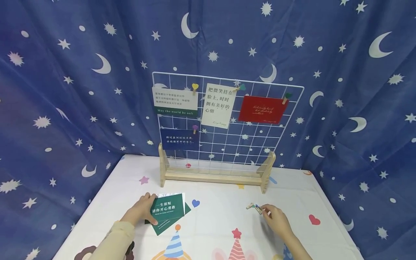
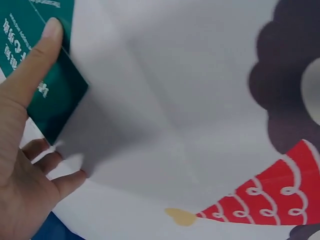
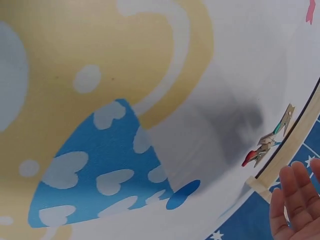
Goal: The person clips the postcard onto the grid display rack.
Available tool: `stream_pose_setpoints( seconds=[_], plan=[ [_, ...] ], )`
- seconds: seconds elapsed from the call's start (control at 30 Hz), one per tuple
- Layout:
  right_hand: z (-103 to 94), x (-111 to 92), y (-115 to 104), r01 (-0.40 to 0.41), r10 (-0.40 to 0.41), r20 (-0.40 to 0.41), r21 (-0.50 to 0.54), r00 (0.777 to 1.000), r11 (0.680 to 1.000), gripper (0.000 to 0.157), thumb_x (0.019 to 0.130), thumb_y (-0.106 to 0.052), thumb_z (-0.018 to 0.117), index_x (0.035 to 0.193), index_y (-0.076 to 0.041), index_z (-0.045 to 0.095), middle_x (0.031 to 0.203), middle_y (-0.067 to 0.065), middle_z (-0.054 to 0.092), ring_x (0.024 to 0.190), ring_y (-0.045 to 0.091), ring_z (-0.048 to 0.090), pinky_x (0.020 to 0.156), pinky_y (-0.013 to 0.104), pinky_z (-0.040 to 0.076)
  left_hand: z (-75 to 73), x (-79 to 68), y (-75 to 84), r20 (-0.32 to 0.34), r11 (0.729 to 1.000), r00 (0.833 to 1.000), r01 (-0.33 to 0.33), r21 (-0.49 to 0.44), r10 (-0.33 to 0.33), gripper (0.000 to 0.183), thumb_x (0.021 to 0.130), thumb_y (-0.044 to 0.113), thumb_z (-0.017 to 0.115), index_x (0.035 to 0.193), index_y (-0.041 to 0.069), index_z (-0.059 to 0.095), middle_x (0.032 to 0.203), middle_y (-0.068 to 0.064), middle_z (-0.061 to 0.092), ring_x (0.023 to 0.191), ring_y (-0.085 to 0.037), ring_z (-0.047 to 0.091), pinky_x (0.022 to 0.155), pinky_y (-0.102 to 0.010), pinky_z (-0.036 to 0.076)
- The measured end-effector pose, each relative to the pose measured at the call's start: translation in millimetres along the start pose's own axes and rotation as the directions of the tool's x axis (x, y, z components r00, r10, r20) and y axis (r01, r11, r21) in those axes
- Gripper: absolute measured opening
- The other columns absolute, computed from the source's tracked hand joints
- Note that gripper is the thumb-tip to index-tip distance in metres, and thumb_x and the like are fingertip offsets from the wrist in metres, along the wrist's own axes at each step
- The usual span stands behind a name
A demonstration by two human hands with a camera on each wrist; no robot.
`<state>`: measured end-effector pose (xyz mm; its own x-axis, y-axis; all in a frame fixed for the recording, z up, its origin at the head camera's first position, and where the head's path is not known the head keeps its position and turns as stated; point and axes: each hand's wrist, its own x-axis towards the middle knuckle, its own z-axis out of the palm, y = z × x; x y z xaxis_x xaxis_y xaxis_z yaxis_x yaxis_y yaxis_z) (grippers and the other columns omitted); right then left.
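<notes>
My left hand (image 1: 140,211) grips a green card (image 1: 169,207) with white lettering at the left of the table. Its thumb lies on the card's face in the left wrist view, with the other fingers at the far edge. Another green card (image 1: 160,228) and a white card (image 1: 183,198) show from beneath. On the right, my right hand (image 1: 277,221) is beside several small wooden clothespins (image 1: 256,208). The right wrist view shows the fingers (image 3: 300,192) extended and apart from the clothespins (image 3: 267,142), one with a red end.
Behind the hands stands a white wire grid (image 1: 247,135) on a wooden base (image 1: 212,177). Clothespins hold a white-and-green card (image 1: 175,102), a white card (image 1: 216,113), a red card (image 1: 260,109) and a navy card (image 1: 180,144) on it. A blue starry curtain (image 1: 130,47) surrounds the printed tablecloth (image 1: 217,206).
</notes>
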<state>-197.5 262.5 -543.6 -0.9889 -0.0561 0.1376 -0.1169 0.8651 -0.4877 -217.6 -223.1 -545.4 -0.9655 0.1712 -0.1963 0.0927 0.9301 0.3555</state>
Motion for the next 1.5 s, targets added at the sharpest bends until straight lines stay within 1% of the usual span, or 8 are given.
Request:
stream_pose_setpoints(
  seconds=[0.13, 0.33, 0.5, 0.73, 0.9, 1.1, 1.33, 1.5],
  plan=[
    [1.0, 1.8, -1.4, -0.012, 0.012, 0.016, 0.004, 1.0, 1.0, 0.014, 0.086, -0.006, 0.062, 0.099, -0.002, 0.068, 0.075, -0.001, 0.063, 0.054, 0.004, 0.044, 0.047, 0.018, 0.038, -4.3, 0.8, 10.7, 0.021, 1.0, 1.0, 0.015, 0.016, -0.016, 0.095, 0.046, 0.023, 0.094, 0.124, -0.001, 0.046, 0.105, -0.018, 0.048, 0.096, -0.032, 0.048, 0.092, -0.055, 0.046],
    [2.0, 5.6, -6.0, -0.007, 0.007, 0.014, 0.005, 1.0, 1.0, 0.014, 0.087, -0.006, 0.062, 0.099, -0.002, 0.068, 0.074, 0.0, 0.062, 0.054, 0.005, 0.045, 0.047, 0.018, 0.038, -5.8, 4.4, 21.5, 0.056, 0.994, 0.998, 0.028, 0.102, -0.034, 0.099, 0.046, 0.02, 0.094, 0.126, -0.005, 0.043, 0.107, -0.024, 0.047, 0.095, -0.037, 0.05, 0.091, -0.056, 0.047],
    [3.9, 11.4, -9.4, 0.02, -0.02, 0.019, 0.012, 1.0, 1.0, 0.014, 0.086, -0.005, 0.062, 0.099, -0.002, 0.067, 0.074, 0.0, 0.062, 0.054, 0.005, 0.047, 0.047, 0.018, 0.039, -5.7, 4.4, 21.8, 0.063, 0.987, 0.997, 0.039, 0.154, -0.05, 0.102, 0.044, 0.02, 0.094, 0.128, -0.005, 0.042, 0.107, -0.025, 0.049, 0.094, -0.038, 0.053, 0.089, -0.056, 0.048],
    [5.0, 23.7, -9.6, 0.03, -0.03, 0.008, 0.01, 1.0, 0.999, 0.015, 0.086, -0.006, 0.06, 0.099, -0.001, 0.067, 0.074, 0.002, 0.063, 0.056, 0.007, 0.048, 0.048, 0.019, 0.039, -3.4, 9.6, 21.0, 0.045, 0.972, 0.998, 0.025, 0.233, -0.036, 0.096, 0.043, 0.025, 0.094, 0.121, -0.002, 0.047, 0.1, -0.022, 0.05, 0.09, -0.036, 0.053, 0.083, -0.057, 0.05],
    [8.4, 31.5, -5.9, 0.04, -0.04, 0.008, 0.005, 0.999, 0.999, 0.014, 0.085, -0.004, 0.061, 0.097, -0.001, 0.067, 0.075, 0.003, 0.064, 0.058, 0.008, 0.051, 0.049, 0.02, 0.04, -4.5, 9.4, 19.5, 0.031, 0.967, 0.999, 0.029, 0.252, -0.038, 0.096, 0.044, 0.031, 0.094, 0.121, -0.002, 0.045, 0.099, -0.022, 0.049, 0.09, -0.036, 0.052, 0.08, -0.058, 0.05],
    [9.9, 38.4, -3.1, 0.05, -0.05, 0.008, -0.003, 0.999, 0.999, 0.014, 0.084, -0.004, 0.062, 0.097, 0.0, 0.066, 0.076, 0.005, 0.065, 0.057, 0.008, 0.052, 0.048, 0.02, 0.041, -6.5, 1.5, 18.3, 0.012, 0.976, 1.0, 0.025, 0.215, -0.028, 0.097, 0.045, 0.032, 0.093, 0.121, -0.003, 0.044, 0.101, -0.022, 0.049, 0.089, -0.034, 0.052, 0.078, -0.056, 0.051],
    [2.5, 48.0, 0.1, 0.025, -0.024, 0.016, -0.047, 1.0, 0.999, 0.014, 0.086, -0.005, 0.061, 0.097, 0.002, 0.066, 0.078, 0.01, 0.066, 0.056, 0.011, 0.054, 0.049, 0.025, 0.043, 0.5, -0.5, 21.4, -0.035, 0.983, 0.999, -0.007, 0.183, 0.013, 0.097, 0.045, 0.025, 0.093, 0.125, 0.0, 0.044, 0.111, -0.024, 0.045, 0.085, -0.034, 0.053, 0.072, -0.054, 0.052],
    [-1.6, 51.8, 3.2, -0.004, 0.006, 0.038, -0.046, 0.999, 0.999, 0.015, 0.086, -0.006, 0.06, 0.098, 0.002, 0.066, 0.081, 0.012, 0.067, 0.057, 0.013, 0.054, 0.052, 0.028, 0.044, 3.8, -5.2, 21.9, -0.056, 0.999, 0.998, 0.001, 0.043, 0.001, 0.099, 0.047, 0.014, 0.092, 0.131, -0.001, 0.042, 0.11, -0.024, 0.041, 0.081, -0.031, 0.056, 0.073, -0.049, 0.055]
  ],
)
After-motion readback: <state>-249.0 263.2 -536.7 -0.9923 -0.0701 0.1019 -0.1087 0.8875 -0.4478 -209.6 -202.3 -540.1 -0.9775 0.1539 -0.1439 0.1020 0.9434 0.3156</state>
